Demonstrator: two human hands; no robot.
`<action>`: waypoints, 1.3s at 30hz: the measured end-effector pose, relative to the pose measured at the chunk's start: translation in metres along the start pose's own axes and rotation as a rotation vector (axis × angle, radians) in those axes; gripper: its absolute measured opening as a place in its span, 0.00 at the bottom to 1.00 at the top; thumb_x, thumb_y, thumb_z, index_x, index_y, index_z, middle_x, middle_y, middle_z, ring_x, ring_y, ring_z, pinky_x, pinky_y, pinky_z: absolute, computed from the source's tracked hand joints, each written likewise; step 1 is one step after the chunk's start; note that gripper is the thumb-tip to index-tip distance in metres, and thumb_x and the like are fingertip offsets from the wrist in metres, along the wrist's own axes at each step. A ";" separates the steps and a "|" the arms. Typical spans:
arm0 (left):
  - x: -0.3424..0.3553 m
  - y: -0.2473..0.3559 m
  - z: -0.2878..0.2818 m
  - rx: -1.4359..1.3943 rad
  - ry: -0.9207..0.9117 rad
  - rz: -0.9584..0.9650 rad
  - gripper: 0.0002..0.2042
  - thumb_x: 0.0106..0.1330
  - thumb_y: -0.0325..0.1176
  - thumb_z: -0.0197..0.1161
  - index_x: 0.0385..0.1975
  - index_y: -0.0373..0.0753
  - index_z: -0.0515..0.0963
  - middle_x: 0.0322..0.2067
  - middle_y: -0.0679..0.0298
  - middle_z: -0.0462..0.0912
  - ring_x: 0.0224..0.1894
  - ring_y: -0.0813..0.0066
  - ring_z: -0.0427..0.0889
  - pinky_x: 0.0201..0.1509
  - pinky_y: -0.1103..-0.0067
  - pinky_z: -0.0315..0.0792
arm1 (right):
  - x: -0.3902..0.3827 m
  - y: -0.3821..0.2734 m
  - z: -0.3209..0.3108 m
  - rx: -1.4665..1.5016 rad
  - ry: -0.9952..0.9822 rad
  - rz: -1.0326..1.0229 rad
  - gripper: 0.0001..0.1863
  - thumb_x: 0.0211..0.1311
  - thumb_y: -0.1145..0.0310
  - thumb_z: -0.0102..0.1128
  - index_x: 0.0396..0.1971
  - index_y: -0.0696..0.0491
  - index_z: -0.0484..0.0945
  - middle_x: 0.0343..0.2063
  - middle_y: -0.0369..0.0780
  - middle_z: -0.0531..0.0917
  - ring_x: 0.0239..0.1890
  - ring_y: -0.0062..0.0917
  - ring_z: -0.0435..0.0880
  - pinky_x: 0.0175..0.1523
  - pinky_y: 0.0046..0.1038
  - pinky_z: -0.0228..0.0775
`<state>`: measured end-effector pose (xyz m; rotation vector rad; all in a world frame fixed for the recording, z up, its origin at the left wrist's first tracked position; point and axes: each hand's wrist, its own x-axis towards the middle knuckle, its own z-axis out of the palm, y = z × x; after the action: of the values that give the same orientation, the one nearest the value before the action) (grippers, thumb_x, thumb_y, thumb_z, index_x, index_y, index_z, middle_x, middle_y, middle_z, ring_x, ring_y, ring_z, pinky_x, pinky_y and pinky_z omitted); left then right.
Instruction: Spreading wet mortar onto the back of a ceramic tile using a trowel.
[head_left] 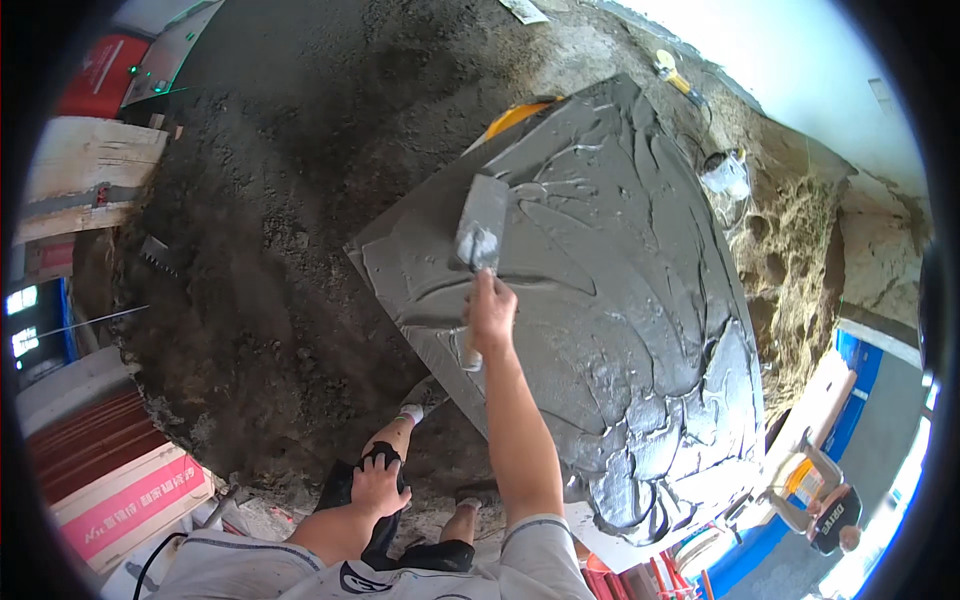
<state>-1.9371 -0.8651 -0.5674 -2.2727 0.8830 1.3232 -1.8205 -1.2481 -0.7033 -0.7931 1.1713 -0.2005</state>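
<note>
The right hand (492, 318) grips a trowel (486, 212) over grey mortar (610, 270). The left hand (378, 488) rests on 1 knee (384, 449), fingers spread.

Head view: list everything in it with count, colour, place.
Trowel: one, grey, on the wet layer
Wet layer: one, grey, over the slab
Slab: one, grey, centre
Rough ground: one, dark, left
Curved object: one, orange-yellow, beyond the slab
Power tool: one, yellow, upper right
Bucket: one, white, right of slab
Notched blade: one, grey, left
Boxlike item: one, red, upper left
Carton: one, pink-banded, lower left
Co-worker: one, dark-shirted, lower right
Edge clutter: uncountable, mixed, lower right
Legs: two, black-shorted, bottom centre
Left grip: one, bare, on leg
Right grip: one, bare, around trowel handle
</note>
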 end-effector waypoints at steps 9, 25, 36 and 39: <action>0.011 0.015 0.006 -0.035 -0.035 0.005 0.36 0.61 0.59 0.72 0.67 0.46 0.77 0.69 0.52 0.73 0.70 0.49 0.73 0.67 0.51 0.72 | 0.179 -0.086 -0.039 -0.366 0.470 -0.458 0.21 0.70 0.56 0.64 0.27 0.61 0.81 0.18 0.41 0.80 0.18 0.28 0.81 0.24 0.39 0.73; -0.047 0.129 0.061 0.041 0.058 -0.165 0.38 0.66 0.54 0.71 0.73 0.44 0.69 0.69 0.50 0.72 0.71 0.46 0.73 0.69 0.53 0.73 | -0.140 0.042 -0.630 0.440 0.860 -0.020 0.19 0.75 0.51 0.70 0.27 0.46 0.78 0.19 0.32 0.76 0.19 0.21 0.75 0.23 0.30 0.67; -0.052 0.125 0.001 -0.128 -0.010 0.000 0.45 0.64 0.57 0.73 0.79 0.50 0.64 0.81 0.42 0.55 0.79 0.37 0.62 0.76 0.47 0.69 | -0.206 0.074 -0.642 0.368 0.900 -0.003 0.25 0.78 0.44 0.58 0.47 0.55 0.80 0.32 0.40 0.81 0.31 0.29 0.80 0.34 0.37 0.76; -0.008 0.136 -0.027 -0.095 -0.226 0.034 0.50 0.64 0.62 0.72 0.84 0.55 0.56 0.85 0.42 0.42 0.84 0.36 0.52 0.77 0.40 0.63 | -0.110 0.002 -0.613 0.334 0.849 -0.163 0.20 0.79 0.46 0.58 0.43 0.50 0.79 0.28 0.36 0.76 0.27 0.27 0.78 0.29 0.34 0.73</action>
<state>-2.0149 -0.9787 -0.5479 -2.1299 0.7998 1.6303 -2.4039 -1.4647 -0.7201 -0.5025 1.7991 -0.9092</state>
